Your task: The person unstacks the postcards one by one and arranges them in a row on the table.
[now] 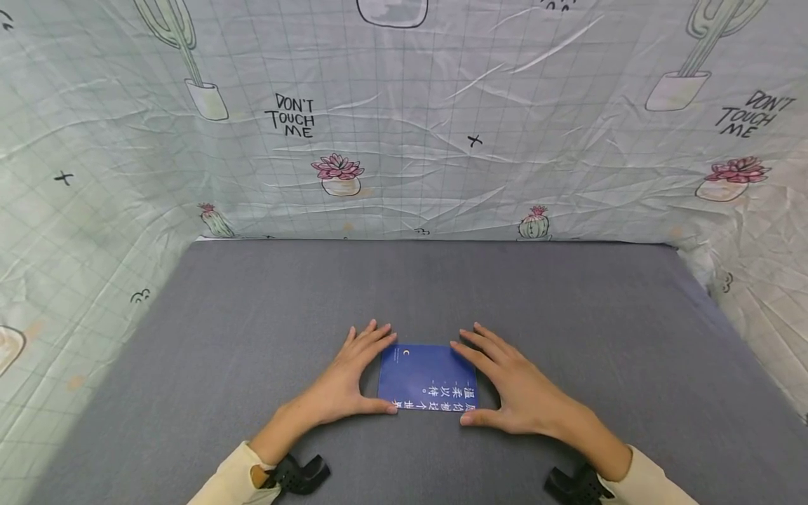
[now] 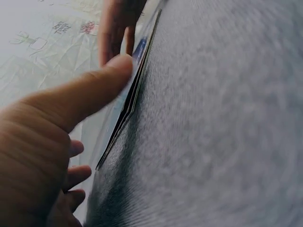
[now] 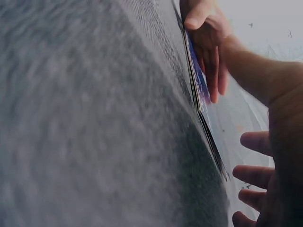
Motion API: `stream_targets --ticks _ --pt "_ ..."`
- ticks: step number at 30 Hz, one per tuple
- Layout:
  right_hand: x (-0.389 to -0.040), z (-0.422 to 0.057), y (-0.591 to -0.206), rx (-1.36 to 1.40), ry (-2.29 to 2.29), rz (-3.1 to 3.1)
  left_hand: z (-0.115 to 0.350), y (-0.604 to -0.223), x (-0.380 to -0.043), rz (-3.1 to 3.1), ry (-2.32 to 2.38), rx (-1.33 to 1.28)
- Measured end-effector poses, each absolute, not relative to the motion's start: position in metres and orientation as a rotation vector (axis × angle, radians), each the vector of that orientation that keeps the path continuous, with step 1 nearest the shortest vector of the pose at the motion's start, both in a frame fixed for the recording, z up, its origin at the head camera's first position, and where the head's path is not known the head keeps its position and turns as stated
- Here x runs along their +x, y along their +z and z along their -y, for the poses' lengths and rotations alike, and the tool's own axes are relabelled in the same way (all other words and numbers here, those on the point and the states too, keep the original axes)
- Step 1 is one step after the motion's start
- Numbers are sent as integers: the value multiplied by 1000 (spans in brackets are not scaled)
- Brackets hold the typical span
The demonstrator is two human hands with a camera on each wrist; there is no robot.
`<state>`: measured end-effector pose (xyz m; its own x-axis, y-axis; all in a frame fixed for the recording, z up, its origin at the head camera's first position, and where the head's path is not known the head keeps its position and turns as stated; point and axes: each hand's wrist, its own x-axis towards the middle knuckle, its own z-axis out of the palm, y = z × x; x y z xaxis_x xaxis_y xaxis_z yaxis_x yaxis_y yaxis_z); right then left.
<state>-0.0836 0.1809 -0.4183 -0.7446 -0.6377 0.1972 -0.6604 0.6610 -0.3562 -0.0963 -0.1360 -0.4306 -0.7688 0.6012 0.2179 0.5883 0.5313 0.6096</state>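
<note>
1. At the near edge, a cream sleeve is seen on each forearm, the left sleeve (image 1: 240, 477) and the right sleeve (image 1: 650, 480). A black wrist unit is worn at each wrist, one on the left (image 1: 301, 473) and one on the right (image 1: 577, 485).
2. The left hand (image 1: 341, 386) is placed at the left short side of the card. Its fingers are extended and spread, not clenched; its thumb is set at the near-left corner and its index fingertip at the far-left corner.
3. The right hand (image 1: 520, 389) is placed at the opposite side in a near-mirrored posture, fingers extended and not clenched. Whether firm pressure is applied by either hand cannot be told.
4. The blue printed card (image 1: 416, 368), marked with white Chinese characters and a crescent, is located between the two hands, inward of both palms. Its long axis appears to be aligned left to right, across the gap; neither hand is judged clearly nearer. Several thin layers, bent along the near edge, are shown in the wrist views.
5. The card is supported by a grey cloth-covered table (image 1: 429, 287).
6. Beyond the table, a light fabric backdrop (image 1: 410, 119) is hung, printed with potted cacti and "DON'T TOUCH ME".
</note>
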Motion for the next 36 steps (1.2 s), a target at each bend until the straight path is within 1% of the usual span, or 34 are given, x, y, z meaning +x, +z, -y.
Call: stream_targets --ticks 11,36 --pt "-85 -178 -427 1126 735 2796 137 -438 -97 -2758 1030 1113" --pt "-85 -177 -436 1121 718 2743 140 -443 -95 -2766 1044 1157"
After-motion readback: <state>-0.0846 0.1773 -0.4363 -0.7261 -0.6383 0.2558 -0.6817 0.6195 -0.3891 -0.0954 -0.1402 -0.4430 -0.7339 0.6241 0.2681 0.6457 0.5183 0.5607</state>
